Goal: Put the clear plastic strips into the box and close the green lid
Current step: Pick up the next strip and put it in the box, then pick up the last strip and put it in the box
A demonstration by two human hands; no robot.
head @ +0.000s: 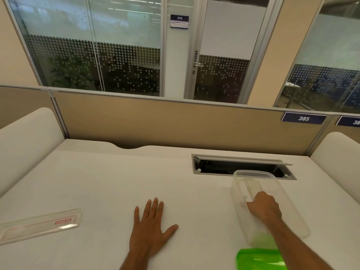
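I see the clear box (272, 193) at the lower right of the frame, with my right hand (264, 206) reaching into it; its grip is curled, though on what I cannot tell. The green lid (259, 259) lies just below. One clear plastic strip (39, 226) waits at the lower left, well apart. My left hand (151, 227) rests flat and released on the worktop (116, 182). Tipping the light box is the risk if I withdraw carelessly.
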